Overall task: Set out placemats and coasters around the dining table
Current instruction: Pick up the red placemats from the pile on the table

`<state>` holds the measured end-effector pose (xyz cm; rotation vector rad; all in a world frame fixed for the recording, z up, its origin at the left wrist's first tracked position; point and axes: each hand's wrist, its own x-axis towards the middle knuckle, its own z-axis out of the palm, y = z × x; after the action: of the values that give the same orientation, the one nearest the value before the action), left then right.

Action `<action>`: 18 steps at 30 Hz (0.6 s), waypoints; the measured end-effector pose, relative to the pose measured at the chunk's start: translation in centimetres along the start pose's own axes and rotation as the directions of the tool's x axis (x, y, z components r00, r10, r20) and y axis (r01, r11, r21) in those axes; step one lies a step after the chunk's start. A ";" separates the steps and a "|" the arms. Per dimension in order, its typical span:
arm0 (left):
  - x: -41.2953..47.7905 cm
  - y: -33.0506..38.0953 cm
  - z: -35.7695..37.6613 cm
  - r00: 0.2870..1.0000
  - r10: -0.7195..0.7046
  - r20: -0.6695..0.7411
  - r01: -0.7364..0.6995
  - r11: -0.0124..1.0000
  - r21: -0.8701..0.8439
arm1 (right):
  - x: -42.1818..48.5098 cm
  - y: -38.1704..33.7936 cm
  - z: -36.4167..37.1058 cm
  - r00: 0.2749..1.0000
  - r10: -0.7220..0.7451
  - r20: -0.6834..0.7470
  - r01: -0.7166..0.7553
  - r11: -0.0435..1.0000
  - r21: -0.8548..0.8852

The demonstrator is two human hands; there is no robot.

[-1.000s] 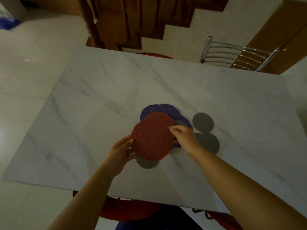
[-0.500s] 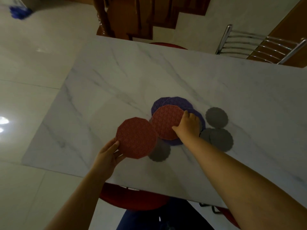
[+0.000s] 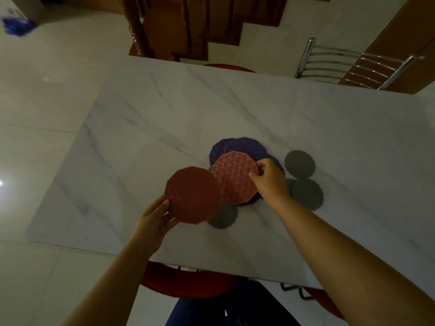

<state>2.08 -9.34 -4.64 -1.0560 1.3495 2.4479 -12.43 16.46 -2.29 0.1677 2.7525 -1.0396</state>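
A white marble dining table fills the view. My left hand grips the near-left edge of a dark red round placemat, held just above the table. My right hand pinches the right edge of a second, lighter red placemat, which is tilted up off a pile of purple placemats. Three grey scalloped coasters lie flat: one right of the pile, one nearer me on the right, and one partly under the dark red placemat.
A chrome chair back stands at the table's far right. A red seat sits under the near edge, another red seat at the far edge. A wooden staircase rises beyond. Pale floor tiles lie to the left.
The two red placemats were together in both hands; my left hand drew one off to the left, and my right hand has lifted the other's right edge from the pile.
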 end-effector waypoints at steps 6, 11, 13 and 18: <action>0.2 -0.2 1.1 1.000 -0.017 -0.017 0.017 1.000 -0.007 | -0.4 -0.2 -4.6 0.999 0.053 0.005 -0.051 0.928 0.370; 0.1 -0.4 2.9 0.999 -0.028 0.021 0.029 0.999 -0.029 | -1.3 -0.5 -6.8 0.995 0.088 0.048 -0.095 0.699 0.709; 0.0 -0.5 3.9 0.996 -0.030 0.083 0.034 0.999 -0.042 | -1.9 -0.3 -6.6 0.985 0.071 0.160 -0.167 0.652 0.739; -0.4 -0.8 6.3 0.976 -0.028 0.216 0.044 0.997 -0.070 | -3.5 0.8 -4.6 0.949 0.083 0.303 -0.273 0.695 0.665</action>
<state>-0.48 -3.83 -2.76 -0.7938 1.1707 2.5175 -9.52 19.98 1.35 0.3729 1.9303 -1.8521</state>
